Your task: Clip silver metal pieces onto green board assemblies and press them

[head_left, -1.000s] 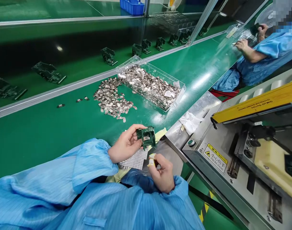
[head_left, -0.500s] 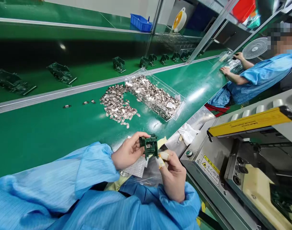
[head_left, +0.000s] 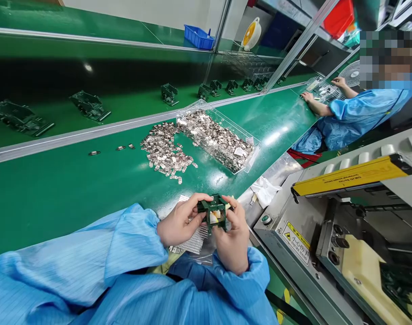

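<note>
A small dark green plastic frame with an open middle is held over the near edge of the bench. My left hand grips its left side between thumb and fingers. My right hand is closed around the right side, and its wrapped fingertips in white and yellow show through the opening. Whether those fingertips hold a tiny piece inside cannot be made out. Beneath my hands lies a sheet of small pale metal pieces, partly covered by the left hand.
Small metal clips lie heaped beside a clear tray full of them. Similar green frames stand in a row on the far strip. To the right is a machine with a yellow bar. A co-worker works farther along.
My right hand has moved up and left, from pinching near the frame's lower right corner to wrapping round its right side. The co-worker's arms shifted left.
</note>
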{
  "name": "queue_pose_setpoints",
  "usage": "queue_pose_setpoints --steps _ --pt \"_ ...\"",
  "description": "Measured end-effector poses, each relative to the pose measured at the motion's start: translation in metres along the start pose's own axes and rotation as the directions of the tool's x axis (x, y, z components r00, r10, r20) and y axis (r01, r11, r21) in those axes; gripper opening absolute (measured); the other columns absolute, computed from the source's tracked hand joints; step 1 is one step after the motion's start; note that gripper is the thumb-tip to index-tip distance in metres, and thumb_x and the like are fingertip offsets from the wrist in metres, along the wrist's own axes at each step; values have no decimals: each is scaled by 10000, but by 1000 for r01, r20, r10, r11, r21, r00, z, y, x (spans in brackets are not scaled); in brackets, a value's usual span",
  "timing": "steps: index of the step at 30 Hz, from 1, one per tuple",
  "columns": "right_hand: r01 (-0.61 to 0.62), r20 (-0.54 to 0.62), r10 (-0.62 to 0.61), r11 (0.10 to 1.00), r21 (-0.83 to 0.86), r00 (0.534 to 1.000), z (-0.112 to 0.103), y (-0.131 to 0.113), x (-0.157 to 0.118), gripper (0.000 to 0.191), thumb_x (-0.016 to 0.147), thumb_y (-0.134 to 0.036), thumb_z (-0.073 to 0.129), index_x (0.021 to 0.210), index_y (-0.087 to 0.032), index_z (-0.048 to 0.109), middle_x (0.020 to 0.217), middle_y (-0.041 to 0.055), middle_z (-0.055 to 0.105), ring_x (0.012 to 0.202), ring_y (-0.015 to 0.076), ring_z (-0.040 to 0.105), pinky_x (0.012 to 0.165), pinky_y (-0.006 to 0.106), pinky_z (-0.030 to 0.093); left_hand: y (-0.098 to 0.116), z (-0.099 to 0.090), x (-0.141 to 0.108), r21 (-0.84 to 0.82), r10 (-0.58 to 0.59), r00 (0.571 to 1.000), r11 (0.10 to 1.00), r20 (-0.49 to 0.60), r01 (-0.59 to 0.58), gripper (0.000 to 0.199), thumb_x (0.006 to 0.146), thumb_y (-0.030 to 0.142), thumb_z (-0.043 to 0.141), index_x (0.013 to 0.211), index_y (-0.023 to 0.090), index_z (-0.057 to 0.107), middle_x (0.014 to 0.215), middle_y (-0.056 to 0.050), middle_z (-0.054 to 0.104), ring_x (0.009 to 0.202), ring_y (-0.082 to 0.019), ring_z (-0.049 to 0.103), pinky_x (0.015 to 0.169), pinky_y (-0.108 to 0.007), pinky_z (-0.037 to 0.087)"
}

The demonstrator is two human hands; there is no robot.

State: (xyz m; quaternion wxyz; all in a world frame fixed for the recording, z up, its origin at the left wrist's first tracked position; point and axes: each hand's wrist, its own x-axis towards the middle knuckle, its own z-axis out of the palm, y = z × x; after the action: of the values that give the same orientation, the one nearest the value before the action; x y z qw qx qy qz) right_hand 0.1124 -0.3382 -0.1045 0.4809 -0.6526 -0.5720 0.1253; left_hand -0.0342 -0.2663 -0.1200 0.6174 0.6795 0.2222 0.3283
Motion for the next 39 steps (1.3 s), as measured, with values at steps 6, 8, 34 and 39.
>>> queue_pose_setpoints --steps 6,8,34,39 --pt "-159 -31 169 964 212 985 8 -2 -7 66 809 -246 655 751 -213 659 1067 70 622 1019 236 584 894 370 468 0 0 -3 100 42 999 994 -16 -40 287 949 220 484 1233 182 462 829 -5 577 592 -76 521 500 -155 416" --pt "-206 -76 241 927 313 968 13 -2 -11 61 800 -267 680 828 -213 667 1053 71 626 992 231 589 855 356 487 0 2 -4 70 40 999 997 -7 -39 283 951 227 487 1229 184 455 874 -19 594 592 -71 528 502 -153 422" --pt "-355 137 427 490 796 894 13 1 -13 478 620 -395 830 664 -229 384 629 -68 448 584 111 424 530 222 404 31 11 -8 125 -99 995 988 24 96 380 905 364 607 1223 180 511 931 -46 594 711 -121 562 628 -217 497" --pt "-405 204 418 478 779 886 3 10 -18 506 575 -382 857 646 -222 382 607 -76 438 550 98 400 482 212 383 41 18 -1 54 -146 981 989 129 140 424 872 406 658 1191 174 504 920 -48 621 746 -150 607 661 -253 525"
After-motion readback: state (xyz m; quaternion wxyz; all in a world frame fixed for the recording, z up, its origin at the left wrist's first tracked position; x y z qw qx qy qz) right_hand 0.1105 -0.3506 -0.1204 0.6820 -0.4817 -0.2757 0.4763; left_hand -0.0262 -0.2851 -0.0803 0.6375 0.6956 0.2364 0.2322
